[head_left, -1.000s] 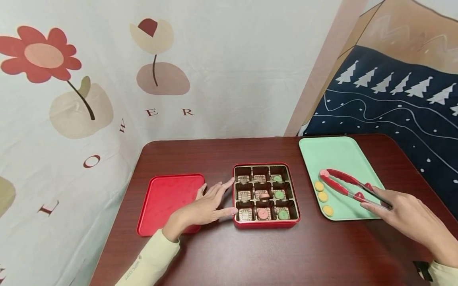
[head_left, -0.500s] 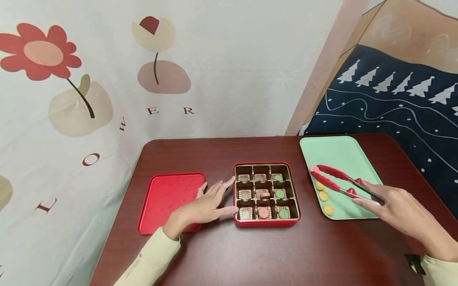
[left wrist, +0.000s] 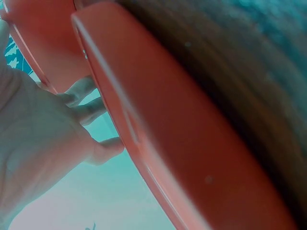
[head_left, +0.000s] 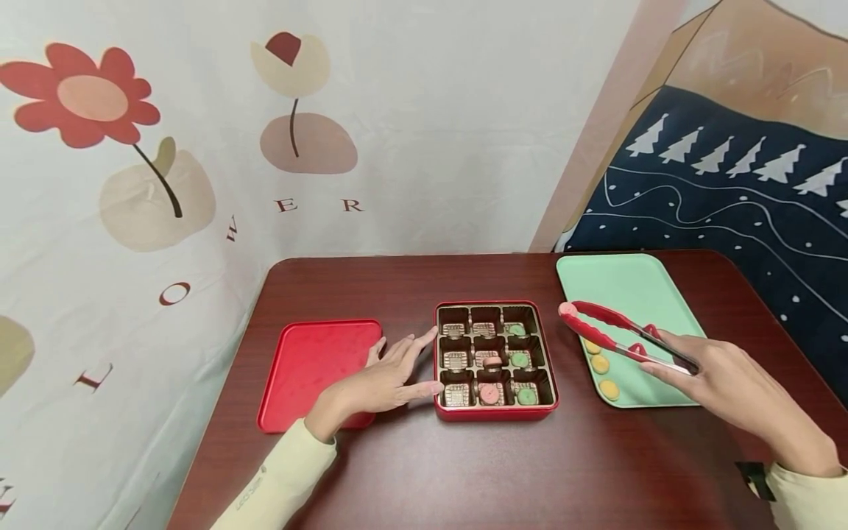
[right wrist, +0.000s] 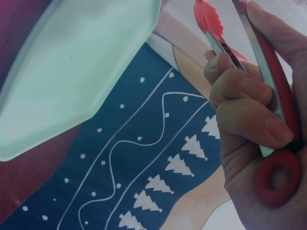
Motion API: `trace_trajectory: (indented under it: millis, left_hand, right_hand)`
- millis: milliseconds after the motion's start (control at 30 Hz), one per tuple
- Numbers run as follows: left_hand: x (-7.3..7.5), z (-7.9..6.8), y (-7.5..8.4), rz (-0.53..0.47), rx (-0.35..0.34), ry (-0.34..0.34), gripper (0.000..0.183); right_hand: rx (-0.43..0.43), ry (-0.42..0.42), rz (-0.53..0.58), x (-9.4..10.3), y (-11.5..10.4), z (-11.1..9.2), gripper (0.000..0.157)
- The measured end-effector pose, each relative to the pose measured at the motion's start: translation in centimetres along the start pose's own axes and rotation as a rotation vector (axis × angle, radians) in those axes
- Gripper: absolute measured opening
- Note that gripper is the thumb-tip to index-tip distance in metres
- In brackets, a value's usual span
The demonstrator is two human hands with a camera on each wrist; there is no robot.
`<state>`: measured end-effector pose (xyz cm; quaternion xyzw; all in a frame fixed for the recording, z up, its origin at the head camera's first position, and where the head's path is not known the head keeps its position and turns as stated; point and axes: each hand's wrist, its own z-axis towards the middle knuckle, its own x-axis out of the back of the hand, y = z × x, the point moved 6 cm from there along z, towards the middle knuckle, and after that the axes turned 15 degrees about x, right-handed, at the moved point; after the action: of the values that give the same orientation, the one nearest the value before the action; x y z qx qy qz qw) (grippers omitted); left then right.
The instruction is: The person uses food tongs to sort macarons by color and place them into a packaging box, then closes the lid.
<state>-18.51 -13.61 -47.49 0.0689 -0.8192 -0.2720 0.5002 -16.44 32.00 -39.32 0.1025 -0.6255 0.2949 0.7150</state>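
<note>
My right hand (head_left: 735, 383) grips red-tipped tongs (head_left: 629, 346) near their rear end. Between the tong tips is a small pink round cookie (head_left: 567, 310), just beyond the green tray's left edge. In the right wrist view, my fingers (right wrist: 244, 110) are curled round the tongs' metal arms. A red box (head_left: 497, 415) with a gold divided insert stands mid-table. Green cookies (head_left: 520, 359) lie in its right column; pink cookies (head_left: 489, 394) are in the front and middle cells of its centre column, the middle one tilted. My left hand (head_left: 380, 383) touches the box's left side with extended fingers.
A red lid (head_left: 311, 368) lies flat on the table left of the box, partly under my left hand. The pale green tray (head_left: 616, 280) at the right bears yellow cookies (head_left: 599, 364) along its left edge. A printed cloth (head_left: 430, 147) hangs behind the table.
My right hand has moved left with the tongs, carrying the pink cookie from over the tray past its left edge. The left hand stays at the box.
</note>
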Motion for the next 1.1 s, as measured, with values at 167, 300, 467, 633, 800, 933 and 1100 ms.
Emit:
trace_trajectory:
  millis: [167, 300, 467, 633, 800, 933, 1100]
  left_hand:
    - [0.1, -0.1, 0.1, 0.003, 0.004, -0.001, 0.097]
    - [0.2, -0.1, 0.1, 0.002, 0.004, -0.001, 0.097]
    - [0.2, -0.1, 0.0, 0.002, 0.006, 0.001, 0.097]
    - [0.1, 0.0, 0.0, 0.002, 0.006, 0.0, 0.097]
    - [0.2, 0.0, 0.1, 0.006, 0.005, 0.002, 0.098]
    - [0.1, 0.0, 0.1, 0.006, 0.005, -0.008, 0.098]
    - [0.1, 0.0, 0.0, 0.017, 0.009, -0.003, 0.098]
  right_hand:
    - [0.029, -0.002, 0.008, 0.1, -0.7, 0.5, 0.072]
    - [0.038, -0.011, 0.025, 0.0, -1.2, 1.0, 0.072]
    - [0.056, -0.009, 0.061, -0.1, -2.0, 1.7, 0.072]
    - [0.082, -0.004, 0.076, -0.3, -2.9, 2.6, 0.073]
    - [0.101, -0.011, 0.096, -0.5, -3.9, 3.4, 0.075]
    - [0.112, -0.022, 0.114, -0.9, -4.5, 3.8, 0.073]
    - [0.132, -0.028, 0.128, -1.3, -5.3, 4.4, 0.07]
